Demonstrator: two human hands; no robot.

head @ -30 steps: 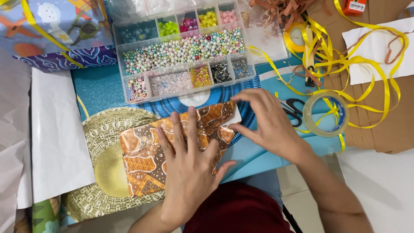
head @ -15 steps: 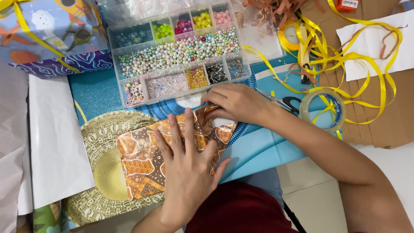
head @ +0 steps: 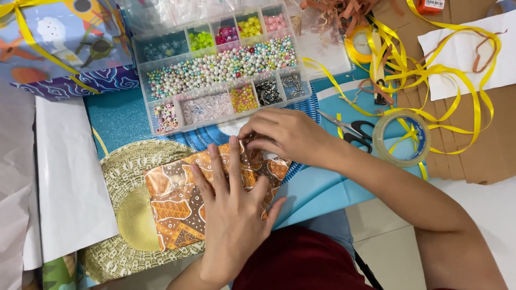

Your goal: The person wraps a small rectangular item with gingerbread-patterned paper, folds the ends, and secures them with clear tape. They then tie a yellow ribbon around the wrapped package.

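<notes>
Cluttered tabletop (head: 322,190): left hand (head: 231,215) flat, fingers spread, hiding much of patterned packet (head: 172,207); right hand (head: 285,134) curled on its top edge, fingertips unseen.

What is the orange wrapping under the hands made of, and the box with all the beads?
The orange wrapping looks like glossy printed paper: it creases sharply and catches light. The bead box seems to be clear hard plastic, since the beads show through its walls and thin dividers. The left hand presses the wrapping flat; the right hand pinches its top edge.
</notes>
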